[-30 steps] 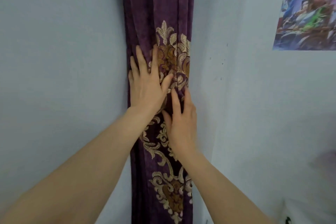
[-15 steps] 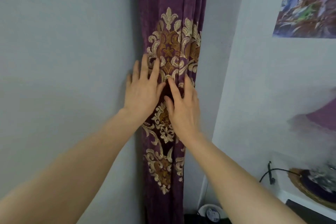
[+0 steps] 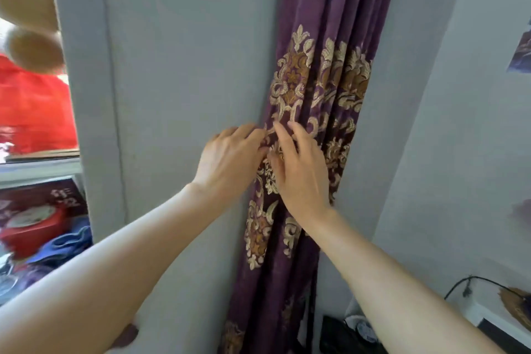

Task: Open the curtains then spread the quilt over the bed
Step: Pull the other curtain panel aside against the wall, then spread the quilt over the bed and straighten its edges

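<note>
A purple curtain (image 3: 336, 37) with gold embroidered motifs hangs bunched into narrow folds in the corner between two grey walls. My left hand (image 3: 230, 161) rests at the curtain's left edge, its fingertips curled onto the fabric. My right hand (image 3: 301, 169) lies flat on the folds just beside it, fingers spread and pointing up-left. Both hands touch the curtain at mid height. No quilt or bed is in view.
A window opening (image 3: 34, 80) shows at the far left, with red fabric and tan round shapes beyond it. Below it sit a red box (image 3: 31, 224) and blue cloth. A shelf with a black cable (image 3: 471, 284) stands at lower right. A poster's edge (image 3: 521, 52) hangs on the right wall.
My view has swung left, bringing the window into sight. My left hand's fingers have curled onto the curtain's edge; both hands stay pressed on the bunched folds.
</note>
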